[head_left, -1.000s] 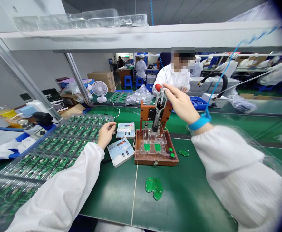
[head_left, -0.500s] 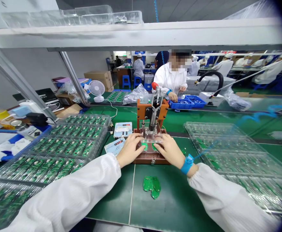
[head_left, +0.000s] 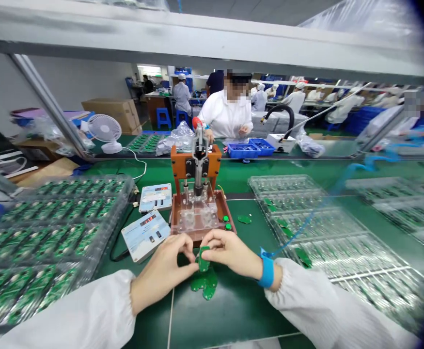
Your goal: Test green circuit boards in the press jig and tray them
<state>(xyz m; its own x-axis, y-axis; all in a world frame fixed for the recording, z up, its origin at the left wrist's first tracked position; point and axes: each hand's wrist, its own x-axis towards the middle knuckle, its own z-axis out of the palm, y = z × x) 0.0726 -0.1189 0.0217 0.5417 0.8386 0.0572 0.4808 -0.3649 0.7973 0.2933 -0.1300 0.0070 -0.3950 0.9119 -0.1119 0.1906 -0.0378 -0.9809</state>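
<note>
My left hand (head_left: 168, 269) and my right hand (head_left: 229, 252) meet in front of the brown test fixture (head_left: 197, 213), fingers pinched together on a small green circuit board (head_left: 203, 259) held upright between them. Just below it a few more green boards (head_left: 204, 282) lie in a small pile on the green mat. The fixture's clear nest plate looks bare of boards, and its lever with the red knob (head_left: 196, 123) stands upright. A blue wrist strap (head_left: 268, 271) with a coiled cord is on my right wrist.
Clear trays full of green boards (head_left: 48, 228) fill the left side; clear trays with only a few boards (head_left: 324, 232) lie on the right. Two small display boxes (head_left: 149, 218) sit left of the fixture. A loose board (head_left: 244, 219) lies beside it. A person in white works across the bench.
Both hands came back from the fixture toward me and now hold a board above the pile. The fixture's nest no longer shows the two green boards. The view has tilted down.
</note>
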